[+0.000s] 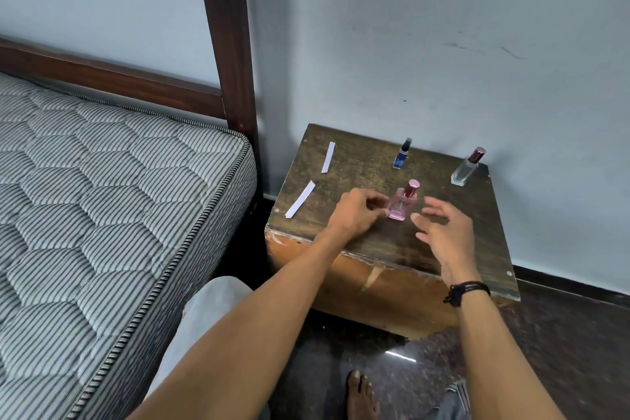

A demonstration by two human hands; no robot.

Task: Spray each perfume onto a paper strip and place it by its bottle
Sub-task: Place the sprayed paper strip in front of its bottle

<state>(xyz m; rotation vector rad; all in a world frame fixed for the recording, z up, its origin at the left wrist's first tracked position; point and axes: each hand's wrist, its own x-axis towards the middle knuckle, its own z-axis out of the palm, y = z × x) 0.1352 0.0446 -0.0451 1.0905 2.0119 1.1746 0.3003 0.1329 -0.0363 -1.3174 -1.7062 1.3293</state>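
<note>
The fingers [377, 205] of the left hand [354, 215] are curled inward, their tips drawn close to the thumb just beside the lower left side of the pink perfume bottle [404, 204]. Whether the bottle is touched, or something small is pinched between them, cannot be told. The fingers [433, 211] of the right hand [447, 236] are held apart and loosely bent, nothing being gripped, just to the right of the same bottle. A dark corded bracelet [467, 291] is worn on the right wrist.

The pink bottle is stood upright near the front middle of the worn wooden surface [358, 167], its cap on. Farther back a small blue bottle [402, 154] is placed, and at the back right corner a clear bottle [465, 168] with a dark red cap. Two white paper strips are laid flat on the left part of the surface, one [328, 157] toward the back and one [300, 199] near the left edge, well apart from all three bottles.

To the left a striped mattress [102, 198] is seen on a dark wooden bed frame [225, 44]. A bare foot [361, 395] is rested on the dark floor [562, 334].
</note>
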